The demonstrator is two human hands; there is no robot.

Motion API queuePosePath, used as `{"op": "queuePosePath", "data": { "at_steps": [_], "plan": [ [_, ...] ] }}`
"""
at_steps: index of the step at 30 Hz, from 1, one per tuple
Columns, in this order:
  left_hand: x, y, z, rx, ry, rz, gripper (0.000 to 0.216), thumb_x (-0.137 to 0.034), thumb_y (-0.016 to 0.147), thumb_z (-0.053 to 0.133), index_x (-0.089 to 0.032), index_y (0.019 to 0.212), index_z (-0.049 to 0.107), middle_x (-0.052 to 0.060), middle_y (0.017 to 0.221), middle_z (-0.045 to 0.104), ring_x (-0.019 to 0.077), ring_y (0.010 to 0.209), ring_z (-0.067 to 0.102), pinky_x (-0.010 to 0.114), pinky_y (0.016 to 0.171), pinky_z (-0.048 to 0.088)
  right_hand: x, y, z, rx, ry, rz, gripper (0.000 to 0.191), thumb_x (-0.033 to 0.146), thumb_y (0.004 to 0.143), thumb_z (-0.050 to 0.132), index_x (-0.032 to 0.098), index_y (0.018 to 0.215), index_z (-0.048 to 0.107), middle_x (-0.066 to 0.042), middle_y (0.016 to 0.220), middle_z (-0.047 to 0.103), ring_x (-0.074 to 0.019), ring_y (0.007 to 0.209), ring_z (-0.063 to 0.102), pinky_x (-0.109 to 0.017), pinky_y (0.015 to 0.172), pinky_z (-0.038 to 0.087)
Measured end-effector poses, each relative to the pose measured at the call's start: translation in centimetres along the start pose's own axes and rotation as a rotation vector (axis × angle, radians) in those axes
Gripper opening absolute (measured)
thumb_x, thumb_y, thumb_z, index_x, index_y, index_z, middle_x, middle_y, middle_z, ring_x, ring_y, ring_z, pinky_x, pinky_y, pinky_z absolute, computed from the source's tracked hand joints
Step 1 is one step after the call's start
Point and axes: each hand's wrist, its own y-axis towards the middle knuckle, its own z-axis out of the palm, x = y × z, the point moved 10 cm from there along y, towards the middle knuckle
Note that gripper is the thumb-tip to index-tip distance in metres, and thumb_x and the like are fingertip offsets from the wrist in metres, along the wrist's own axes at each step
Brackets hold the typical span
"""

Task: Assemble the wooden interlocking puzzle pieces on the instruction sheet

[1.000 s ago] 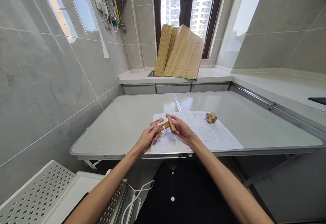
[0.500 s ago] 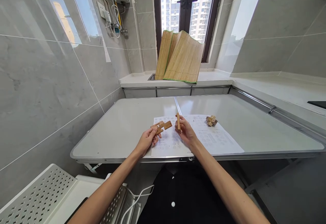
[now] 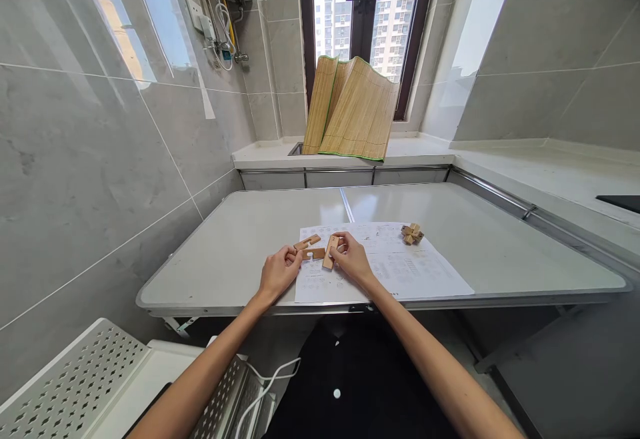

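Observation:
A flat notched wooden puzzle piece [image 3: 316, 253] is pinched at its left end by the fingertips of my left hand [image 3: 281, 270]. Just beyond it lies a second notched wooden piece [image 3: 307, 242], close to the paper's left edge. My right hand [image 3: 354, 260] grips a third wooden piece [image 3: 329, 253] from its right side, tilted and close to the right end of the left-hand piece; whether the two touch, I cannot tell. Under both hands is a printed paper sheet [image 3: 400, 267] with rows of small drawings. An interlocked wooden burr puzzle [image 3: 412, 233] sits on its right part.
The white folding table [image 3: 215, 246] has a metal seam down its middle. Behind it, a bamboo mat [image 3: 360, 109] leans on the counter by the window. A perforated white chair [image 3: 95, 366] and a white cable [image 3: 270, 386] are at the lower left.
My right hand has moved left and turned its piece from upright to lying flatter. My left hand has come down; one of its pieces now lies apart on the paper.

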Motion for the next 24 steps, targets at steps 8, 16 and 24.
{"op": "queuePosePath", "data": {
  "at_steps": [8,16,24],
  "plan": [
    [-0.5,-0.4,1.3,0.056,0.394,0.081,0.033,-0.048,0.093,0.059,-0.023,0.071,0.062,0.004,0.071,0.067,0.0222,0.07,0.063,0.028,0.06,0.031,-0.2,-0.1,0.5,-0.025,-0.351,-0.106,0.025,0.029,0.077,0.062,0.019,0.098,0.067,-0.007,0.096,0.065,-0.0243,0.089,0.058,-0.038,0.083,0.048],
    [-0.4,-0.4,0.7,0.043,0.428,0.094,0.031,-0.053,0.096,0.057,-0.023,0.091,0.062,0.004,0.08,0.068,0.0224,0.073,0.064,0.028,0.061,0.035,-0.6,-0.2,0.6,-0.024,-0.466,-0.075,0.023,0.033,0.084,0.06,0.019,0.099,0.071,-0.01,0.103,0.064,-0.0261,0.097,0.062,-0.037,0.083,0.048],
    [-0.8,-0.5,1.0,0.033,0.425,0.196,0.021,-0.04,0.101,0.051,-0.021,0.105,0.059,0.005,0.092,0.07,0.0231,0.082,0.068,0.032,0.068,0.047,0.4,-0.7,2.0,0.165,-0.282,-0.024,0.019,0.035,0.096,0.051,0.022,0.104,0.063,0.003,0.067,0.071,-0.0188,0.067,0.064,-0.03,0.067,0.042]
  ]
}}
